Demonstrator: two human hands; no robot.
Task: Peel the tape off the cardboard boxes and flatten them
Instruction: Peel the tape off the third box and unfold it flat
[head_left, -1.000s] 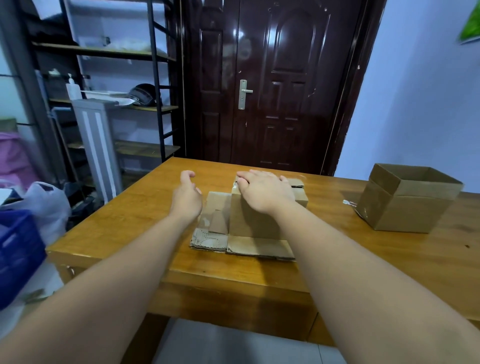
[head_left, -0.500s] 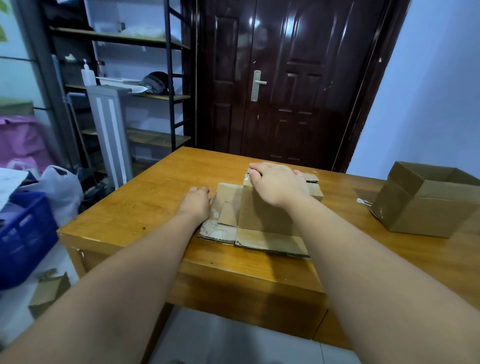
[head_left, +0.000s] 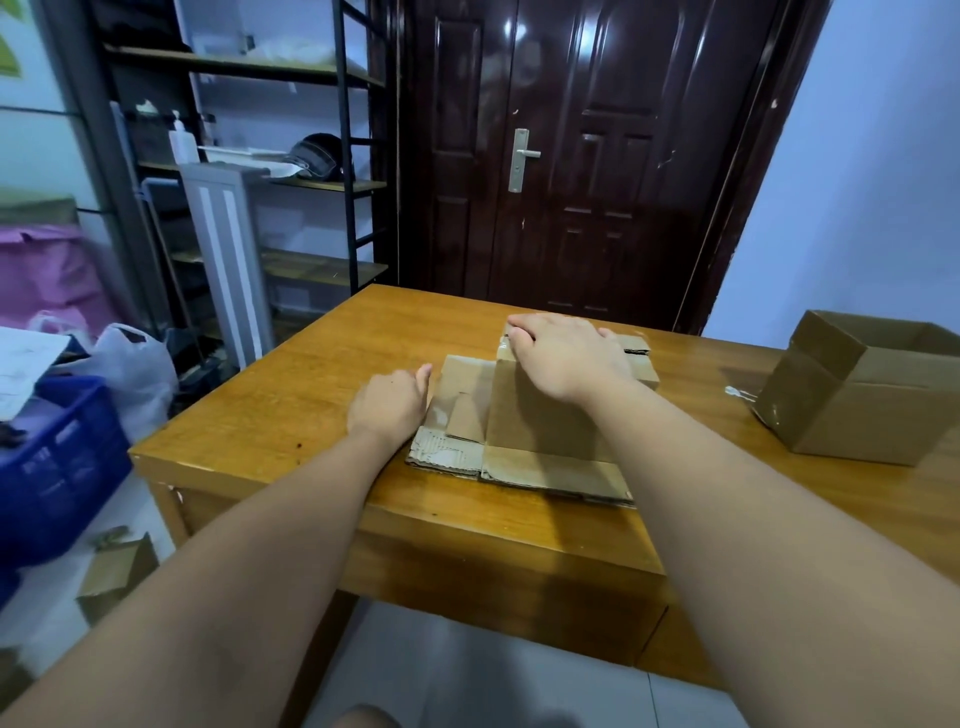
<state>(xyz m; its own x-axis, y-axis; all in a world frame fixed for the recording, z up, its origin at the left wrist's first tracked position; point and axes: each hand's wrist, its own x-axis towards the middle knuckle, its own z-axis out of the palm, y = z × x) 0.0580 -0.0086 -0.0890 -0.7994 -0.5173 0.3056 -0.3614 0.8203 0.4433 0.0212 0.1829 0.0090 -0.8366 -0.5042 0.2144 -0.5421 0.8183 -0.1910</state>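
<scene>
Pressing flat and palm-down, the right hand (head_left: 566, 358) pins the flattened box (head_left: 540, 431); the left hand (head_left: 387, 410) rests at its left edge, grip indeterminate.

dark door (head_left: 582, 156), black shelving (head_left: 343, 156), pale blue wall (head_left: 872, 182), wooden table (head_left: 291, 405)

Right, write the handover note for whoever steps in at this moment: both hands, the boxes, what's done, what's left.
Right hand: flat, palm down, pressing on the collapsed box mid-table.
Left hand: at that box's left flap; fingers hidden, so the grip is unclear.
Done: this box lies nearly flat, flaps spread.
Left: the second box stands open and unflattened at the table's right end, with what looks like tape at its lower left corner. A small box lies on the floor to the left.
</scene>
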